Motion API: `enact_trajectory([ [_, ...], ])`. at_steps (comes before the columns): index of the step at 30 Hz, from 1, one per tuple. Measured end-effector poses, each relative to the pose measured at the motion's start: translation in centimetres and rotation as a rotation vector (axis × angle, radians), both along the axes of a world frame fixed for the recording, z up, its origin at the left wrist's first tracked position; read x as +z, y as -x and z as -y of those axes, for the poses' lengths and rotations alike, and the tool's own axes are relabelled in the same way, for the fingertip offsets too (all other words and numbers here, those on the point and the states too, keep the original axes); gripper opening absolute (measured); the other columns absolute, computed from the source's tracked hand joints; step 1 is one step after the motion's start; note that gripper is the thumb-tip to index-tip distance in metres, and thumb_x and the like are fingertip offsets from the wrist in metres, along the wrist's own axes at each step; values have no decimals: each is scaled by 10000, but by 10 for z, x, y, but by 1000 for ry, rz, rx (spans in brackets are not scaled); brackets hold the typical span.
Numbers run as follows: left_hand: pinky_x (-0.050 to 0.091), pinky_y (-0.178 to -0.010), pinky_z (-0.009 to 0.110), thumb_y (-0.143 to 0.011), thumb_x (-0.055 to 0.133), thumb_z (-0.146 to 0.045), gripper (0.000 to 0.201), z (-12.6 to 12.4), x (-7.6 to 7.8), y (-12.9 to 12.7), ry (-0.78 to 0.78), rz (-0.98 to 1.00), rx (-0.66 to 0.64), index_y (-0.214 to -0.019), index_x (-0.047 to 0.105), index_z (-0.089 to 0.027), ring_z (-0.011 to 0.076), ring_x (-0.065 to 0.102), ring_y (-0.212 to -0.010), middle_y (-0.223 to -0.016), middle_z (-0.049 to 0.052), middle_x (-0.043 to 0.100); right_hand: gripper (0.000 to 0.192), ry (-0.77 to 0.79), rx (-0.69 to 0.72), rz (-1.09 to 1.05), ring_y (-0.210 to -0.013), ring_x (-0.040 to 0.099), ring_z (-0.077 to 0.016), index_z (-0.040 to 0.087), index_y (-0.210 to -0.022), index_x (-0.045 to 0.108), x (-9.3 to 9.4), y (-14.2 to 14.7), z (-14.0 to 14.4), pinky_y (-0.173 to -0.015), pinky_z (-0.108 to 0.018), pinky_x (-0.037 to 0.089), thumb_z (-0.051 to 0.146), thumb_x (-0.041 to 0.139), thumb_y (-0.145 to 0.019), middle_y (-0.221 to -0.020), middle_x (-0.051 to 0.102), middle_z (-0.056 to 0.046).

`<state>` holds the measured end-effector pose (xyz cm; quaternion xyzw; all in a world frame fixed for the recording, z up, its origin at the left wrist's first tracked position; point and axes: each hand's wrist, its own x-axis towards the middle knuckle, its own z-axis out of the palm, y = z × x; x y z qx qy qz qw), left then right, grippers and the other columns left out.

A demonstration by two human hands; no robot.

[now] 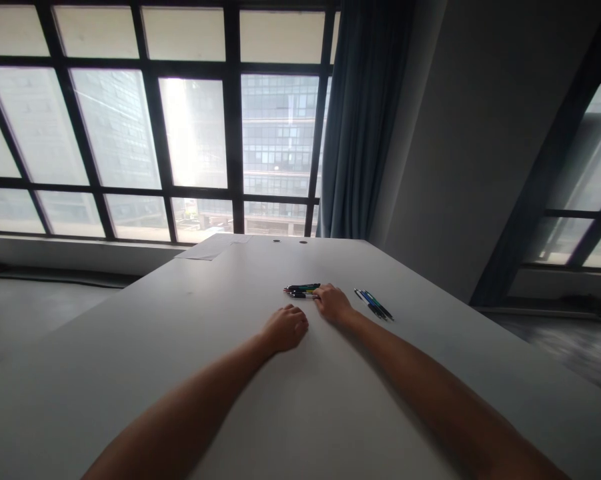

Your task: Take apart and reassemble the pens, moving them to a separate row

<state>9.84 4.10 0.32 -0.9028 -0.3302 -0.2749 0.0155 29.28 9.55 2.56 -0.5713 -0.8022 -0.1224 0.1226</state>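
A small pile of pens (300,288) lies crosswise on the white table (250,400). My right hand (333,303) is at the pile's right end, its fingers bent and closed on a pen there; the fingertips partly hide the pen ends. Nearer to me, my left hand (286,327) rests on the tabletop with its fingers curled in, apart from the pens, and nothing shows in it. To the right of my right hand lies a second group of several pens (374,304), side by side and slanted, with blue, green, white and black parts.
White paper sheets (207,249) lie at the table's far left corner. Two dark round spots (303,242) mark the far edge. Beyond stand large framed windows (280,133), a blue curtain (363,120) and a grey wall (480,133).
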Motion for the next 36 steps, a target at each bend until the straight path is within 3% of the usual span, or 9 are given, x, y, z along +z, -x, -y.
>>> enact_trajectory([
  [7,497,-842,357,-891,433,-270,251,-2,-1,0,-11,1,-5,-902,670,-189,198,598,-922,-945,81,689,269,-31,5,86,-1031,546,-240,162,-1050,664,-3,3,-2,-863,-324,417,294,459,-935,-1050,643,-124],
  [12,505,-817,350,-880,443,-251,243,0,1,-1,-9,-9,10,-900,675,-182,198,601,-894,-952,80,693,210,-26,-12,83,-1024,549,-234,158,-1003,669,0,4,-2,-838,-306,432,271,531,-893,-1070,622,-127],
  [16,506,-810,348,-882,436,-253,250,-2,-1,-1,-8,-10,13,-905,676,-187,195,600,-898,-946,82,689,176,130,-29,-12,-983,584,-213,175,-961,673,6,3,3,-806,-286,449,279,573,-860,-1086,628,-103],
  [19,506,-818,355,-878,440,-250,247,-2,-2,0,-8,-6,4,-906,678,-189,199,598,-907,-939,84,688,239,248,-43,-75,-967,608,-208,190,-1065,648,6,0,12,-805,-288,458,261,587,-845,-1099,643,-88],
  [23,508,-822,362,-889,430,-265,255,0,0,1,-8,-16,15,-908,675,-194,207,600,-915,-941,80,689,210,181,13,-84,-1036,585,-224,187,-1036,654,0,-7,27,-840,-303,457,203,530,-868,-1129,627,-108],
  [26,509,-824,365,-892,434,-276,249,1,1,0,1,-27,50,-927,668,-195,216,606,-925,-952,77,691,193,-23,65,-296,-961,598,-195,168,-999,617,-5,-10,38,-805,-287,472,202,456,-899,-1048,636,-107],
  [29,507,-852,390,-890,466,-307,301,1,-1,0,12,21,115,-1139,591,-194,236,603,-996,-1082,87,672,167,-108,149,-664,-773,622,-169,162,-968,563,-9,-8,43,-690,-272,499,280,478,-885,-893,655,-71],
  [33,482,-909,430,-882,516,-381,491,-1,-2,1,-3,88,158,-1326,423,-191,260,566,-1109,-1221,108,613,262,24,275,-1014,-632,630,-175,164,-880,564,-17,1,43,-593,-284,513,405,614,-789,-717,661,-40],
  [36,480,-894,415,-898,504,-378,432,0,-1,3,-14,75,131,-1294,450,-214,243,592,-1048,-1125,80,657,374,182,355,-1169,-580,630,-179,155,-843,586,-21,9,44,-557,-298,517,490,690,-712,-655,661,-40],
])
